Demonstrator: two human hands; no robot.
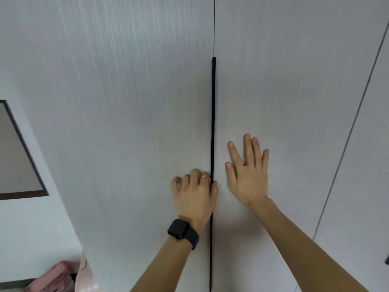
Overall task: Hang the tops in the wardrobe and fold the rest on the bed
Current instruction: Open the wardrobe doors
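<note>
Head view. Pale grey wardrobe fills the frame, both doors closed. Black handle strip runs along the seam from centre down to 6 o'clock.

Left hand, low centre just left of the seam: fingers curled, forefinger and thumb pinching the handle strip. Thin ring on one finger, black watch on the wrist.

Right hand, toward 5 o'clock: wide, fingers straight and spread, palm flat on the right door.

Dark-framed panel at 9 o'clock. Pink bundle at 7 o'clock, blurred, contents unclear.
</note>
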